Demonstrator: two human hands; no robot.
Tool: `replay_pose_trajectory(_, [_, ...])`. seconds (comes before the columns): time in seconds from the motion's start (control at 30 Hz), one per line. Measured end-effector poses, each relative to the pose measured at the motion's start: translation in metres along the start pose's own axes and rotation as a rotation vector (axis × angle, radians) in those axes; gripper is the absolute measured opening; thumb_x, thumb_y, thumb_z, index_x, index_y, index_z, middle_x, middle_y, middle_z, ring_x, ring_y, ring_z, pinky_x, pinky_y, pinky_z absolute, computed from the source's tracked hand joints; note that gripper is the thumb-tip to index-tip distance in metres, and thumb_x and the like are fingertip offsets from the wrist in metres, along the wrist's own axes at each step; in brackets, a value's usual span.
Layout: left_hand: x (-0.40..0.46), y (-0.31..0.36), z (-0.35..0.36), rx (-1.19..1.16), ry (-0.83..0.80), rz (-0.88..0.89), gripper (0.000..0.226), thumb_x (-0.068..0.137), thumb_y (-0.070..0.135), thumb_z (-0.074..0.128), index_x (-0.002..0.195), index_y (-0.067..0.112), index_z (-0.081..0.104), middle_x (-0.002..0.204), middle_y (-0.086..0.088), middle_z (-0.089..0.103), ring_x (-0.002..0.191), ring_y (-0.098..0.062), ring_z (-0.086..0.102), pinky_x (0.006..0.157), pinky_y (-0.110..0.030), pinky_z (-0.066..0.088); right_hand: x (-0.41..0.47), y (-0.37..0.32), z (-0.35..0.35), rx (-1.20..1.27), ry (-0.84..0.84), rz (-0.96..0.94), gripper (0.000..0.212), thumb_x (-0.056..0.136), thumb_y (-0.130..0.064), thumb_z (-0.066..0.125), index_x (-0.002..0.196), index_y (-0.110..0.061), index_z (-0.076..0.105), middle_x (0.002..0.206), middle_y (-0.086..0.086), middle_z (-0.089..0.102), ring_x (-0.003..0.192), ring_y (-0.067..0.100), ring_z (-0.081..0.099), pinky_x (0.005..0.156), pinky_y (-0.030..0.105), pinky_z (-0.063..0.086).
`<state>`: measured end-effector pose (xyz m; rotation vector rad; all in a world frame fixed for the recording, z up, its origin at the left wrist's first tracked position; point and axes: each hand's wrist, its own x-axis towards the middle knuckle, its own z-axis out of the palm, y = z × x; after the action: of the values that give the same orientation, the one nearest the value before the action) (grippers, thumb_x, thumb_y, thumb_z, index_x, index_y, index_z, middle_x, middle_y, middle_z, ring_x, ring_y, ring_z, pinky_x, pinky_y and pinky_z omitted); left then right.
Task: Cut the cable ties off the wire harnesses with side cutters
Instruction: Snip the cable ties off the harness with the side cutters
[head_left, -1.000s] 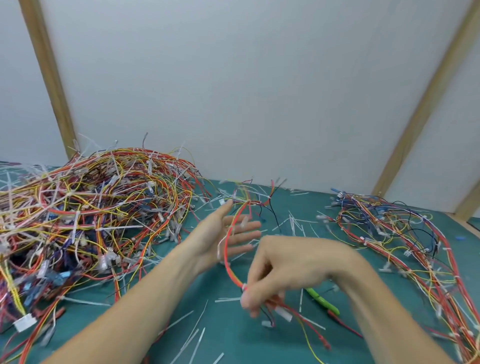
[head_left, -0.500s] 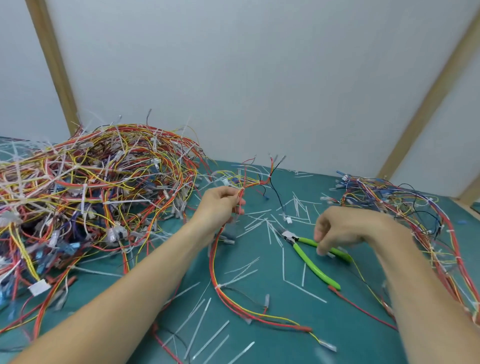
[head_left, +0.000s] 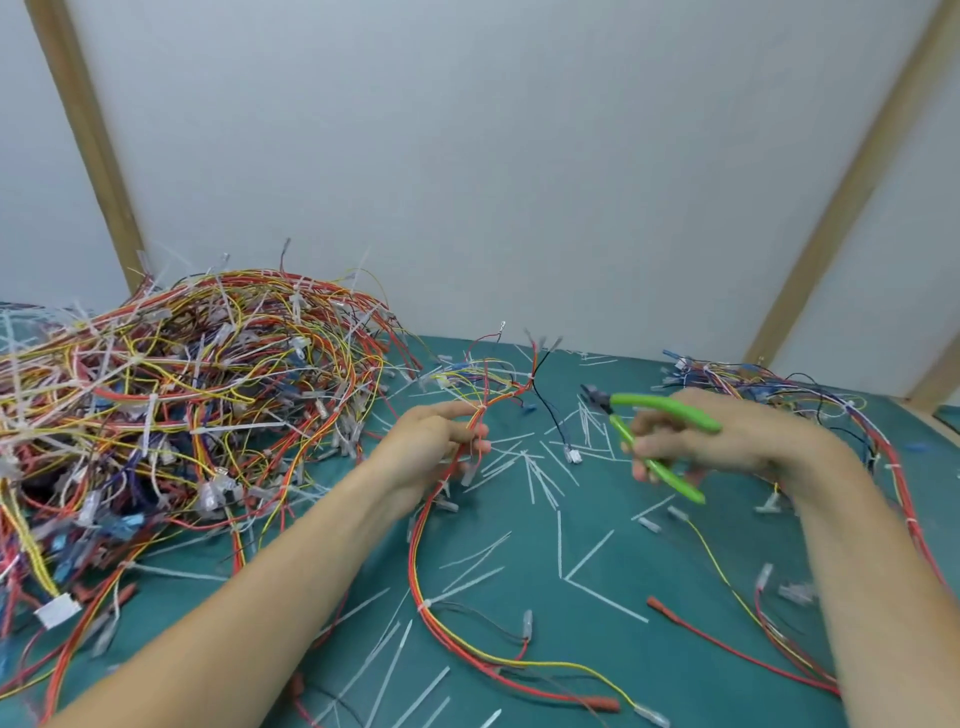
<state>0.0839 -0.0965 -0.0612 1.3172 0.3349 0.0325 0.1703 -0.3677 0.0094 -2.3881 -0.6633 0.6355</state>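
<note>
My left hand (head_left: 434, 447) grips a red, orange and yellow wire harness (head_left: 422, 561) that loops down over the green mat toward me. A white cable tie (head_left: 426, 604) still binds that harness lower down. My right hand (head_left: 727, 441) holds green-handled side cutters (head_left: 649, 436) lifted off the mat. The handles are spread and the dark jaws (head_left: 592, 395) point left toward the harness, a short gap away.
A big tangled pile of harnesses (head_left: 171, 415) fills the left side. A smaller pile (head_left: 810, 410) lies at the right by the table edge. Cut white tie strips (head_left: 540, 473) are scattered over the green mat (head_left: 587, 660). A white wall stands close behind.
My right hand has picked the side cutters up off the mat and raised them, jaws turned left. My left hand still grips the harness in about the same spot.
</note>
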Motion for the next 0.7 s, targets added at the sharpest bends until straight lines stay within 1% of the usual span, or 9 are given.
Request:
replay_pose_trajectory(0.1, [-0.005,-0.003,0.005,-0.046,-0.088,-0.019,0.032,0.094,-0.011,0.050,0.112,0.011,0.065,0.094,-0.010,0.071,0.079,-0.017,0.073,0.054,-0.027,0.052,0.005,-0.005,0.005,0.426,0.221,-0.122,0.013,0.104,-0.003,0.055,0.110,-0.004,0.066,0.079,0.011,0.061,0.066,0.018,0.060,0.061,0.033,0.057])
replay_pose_trajectory(0.17, [-0.008,-0.006,0.012,-0.025,-0.140,-0.005,0.032,0.092,-0.012,0.054,0.112,0.010,0.065,0.094,-0.009,0.072,0.085,-0.019,0.074,0.053,-0.027,0.053,0.014,-0.011,0.011,0.580,0.318,-0.119,0.015,0.106,-0.006,0.050,0.110,-0.012,0.064,0.081,0.010,0.047,0.062,0.016,0.044,0.057,0.029,0.042])
replay_pose_trajectory(0.27, [-0.014,-0.012,0.025,-0.019,-0.198,0.058,0.031,0.090,-0.013,0.059,0.114,0.007,0.060,0.088,-0.006,0.072,0.091,-0.021,0.074,0.054,-0.030,0.057,0.023,-0.021,0.018,0.891,0.303,-0.124,0.019,0.108,-0.013,0.038,0.114,-0.010,0.056,0.073,0.000,0.034,0.051,0.007,0.027,0.047,0.021,0.020])
replay_pose_trajectory(0.4, [-0.024,-0.019,0.043,0.007,-0.140,0.256,0.035,0.085,-0.008,0.067,0.113,0.012,0.058,0.076,0.004,0.070,0.084,-0.016,0.071,0.070,-0.034,0.056,0.020,-0.031,0.027,1.138,0.211,-0.087,0.060,0.089,-0.066,0.054,0.101,-0.007,0.061,0.077,-0.002,0.019,0.062,0.012,0.010,0.046,0.022,0.009])
replay_pose_trajectory(0.43, [-0.025,-0.019,0.046,-0.004,-0.094,0.305,0.036,0.086,-0.010,0.067,0.113,0.012,0.058,0.075,0.002,0.069,0.083,-0.019,0.070,0.072,-0.035,0.054,0.020,-0.034,0.029,1.128,0.212,-0.074,0.058,0.082,-0.067,0.062,0.095,-0.010,0.058,0.078,-0.002,0.017,0.062,0.012,0.010,0.046,0.022,0.009])
replay_pose_trajectory(0.5, [-0.026,-0.015,0.050,-0.014,-0.009,0.417,0.039,0.086,-0.015,0.066,0.115,0.009,0.057,0.078,-0.006,0.068,0.082,-0.023,0.066,0.069,-0.032,0.051,0.021,-0.039,0.034,1.076,0.215,-0.059,0.035,0.080,-0.046,0.067,0.084,-0.016,0.049,0.071,-0.005,0.020,0.055,0.011,0.015,0.042,0.021,0.016])
replay_pose_trajectory(0.57, [-0.028,-0.012,0.053,0.024,0.047,0.545,0.040,0.084,-0.015,0.068,0.115,0.009,0.059,0.080,-0.009,0.070,0.080,-0.017,0.066,0.065,-0.023,0.050,0.024,-0.045,0.039,1.062,0.226,-0.052,0.014,0.087,-0.025,0.056,0.080,-0.016,0.048,0.065,-0.002,0.035,0.053,0.013,0.032,0.047,0.025,0.036])
replay_pose_trajectory(0.63, [-0.032,-0.011,0.056,0.081,0.083,0.648,0.039,0.084,-0.012,0.071,0.113,0.012,0.062,0.080,0.000,0.074,0.079,-0.008,0.069,0.068,-0.013,0.048,0.024,-0.052,0.043,1.070,0.232,-0.043,0.018,0.094,-0.019,0.046,0.084,-0.010,0.057,0.072,0.008,0.061,0.062,0.021,0.059,0.060,0.034,0.052])
replay_pose_trajectory(0.7, [-0.037,-0.013,0.061,0.197,0.111,0.729,0.040,0.085,-0.006,0.072,0.114,0.019,0.064,0.086,0.006,0.076,0.083,-0.004,0.072,0.064,-0.004,0.042,0.021,-0.061,0.043,1.050,0.222,-0.059,0.024,0.101,-0.021,0.048,0.090,-0.006,0.064,0.082,0.012,0.074,0.071,0.024,0.072,0.064,0.037,0.060])
